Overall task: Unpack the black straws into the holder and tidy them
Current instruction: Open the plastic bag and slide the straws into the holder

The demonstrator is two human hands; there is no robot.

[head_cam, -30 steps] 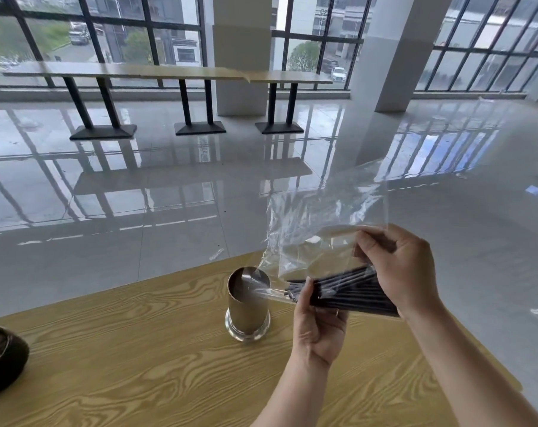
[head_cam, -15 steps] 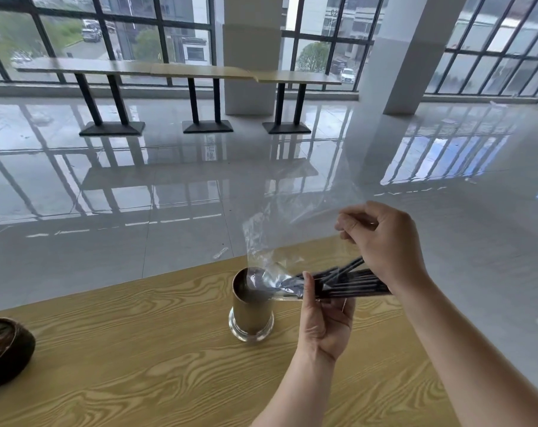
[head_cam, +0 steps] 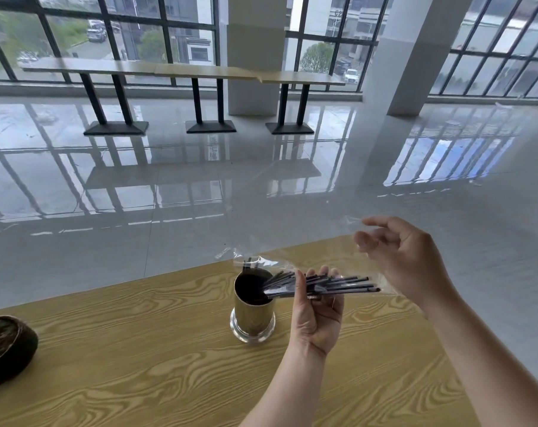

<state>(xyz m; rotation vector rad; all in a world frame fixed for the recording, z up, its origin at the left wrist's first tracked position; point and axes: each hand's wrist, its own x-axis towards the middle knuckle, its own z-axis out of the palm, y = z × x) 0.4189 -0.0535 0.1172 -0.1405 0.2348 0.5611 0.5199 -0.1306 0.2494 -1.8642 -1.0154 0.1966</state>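
A gold cylindrical holder point(head_cam: 252, 315) stands upright on the wooden table point(head_cam: 138, 349). My left hand point(head_cam: 318, 312) grips a fanned bundle of black straws point(head_cam: 332, 285), held almost level. Their left tips reach over the holder's open mouth. A clear plastic bag point(head_cam: 270, 263) still lies loosely around the straws and trails above the holder. My right hand point(head_cam: 406, 260) hovers just right of the straw ends with its fingers spread. It is blurred, and I cannot tell if it touches the plastic.
A dark round bowl point(head_cam: 5, 349) sits at the table's left edge. The table's far edge runs just behind the holder, with glossy tiled floor beyond. Long tables point(head_cam: 181, 70) on black legs stand by the windows.
My right hand has let go of the bag and opened, drifting right. The bag has dropped low over the holder. The straws now fan out with their tips at the holder's mouth.
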